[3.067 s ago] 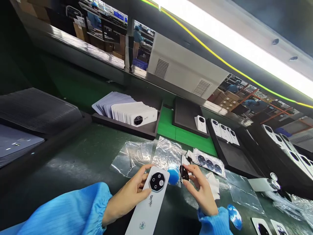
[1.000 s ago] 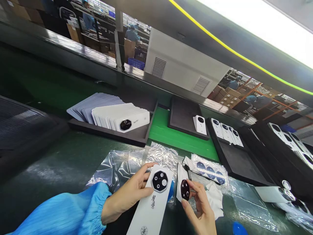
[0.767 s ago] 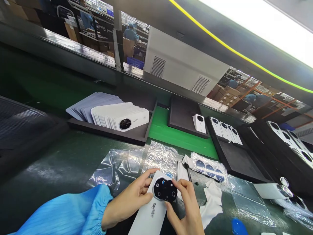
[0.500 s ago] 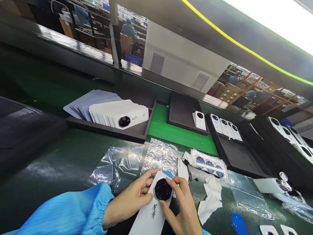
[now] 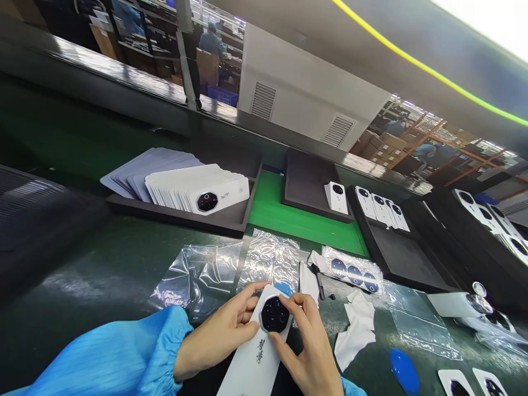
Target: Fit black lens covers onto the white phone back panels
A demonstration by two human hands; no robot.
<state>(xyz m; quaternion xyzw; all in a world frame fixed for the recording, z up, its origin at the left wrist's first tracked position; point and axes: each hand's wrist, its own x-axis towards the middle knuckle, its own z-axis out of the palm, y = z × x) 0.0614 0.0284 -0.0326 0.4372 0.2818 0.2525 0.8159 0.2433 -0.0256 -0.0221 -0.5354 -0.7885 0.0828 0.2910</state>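
Note:
A white phone back panel [image 5: 248, 367] with dark printed characters lies tilted in front of me, its lower end out of view. Near its top is a black camera disc [image 5: 274, 314] with small lens marks. My left hand [image 5: 225, 329] holds the panel's left edge, thumb on the face beside the disc and fingers behind. My right hand [image 5: 307, 344] has the disc between its index finger at the upper right rim and its thumb at the lower rim. A blue round piece [image 5: 284, 288] shows partly behind the panel's top.
A black tray [image 5: 177, 219] holds fanned white panels [image 5: 185, 187]. Further right, black trays [image 5: 404, 256] carry more panels. Clear plastic sheets [image 5: 270, 256], white wipes [image 5: 355, 324], a strip of blue discs [image 5: 355, 274] and a blue oval object [image 5: 404, 369] lie on the bench.
The right fingers have shifted slightly on the camera disc, and its lens marks show more clearly. The view has tilted a little. Both hands keep their hold.

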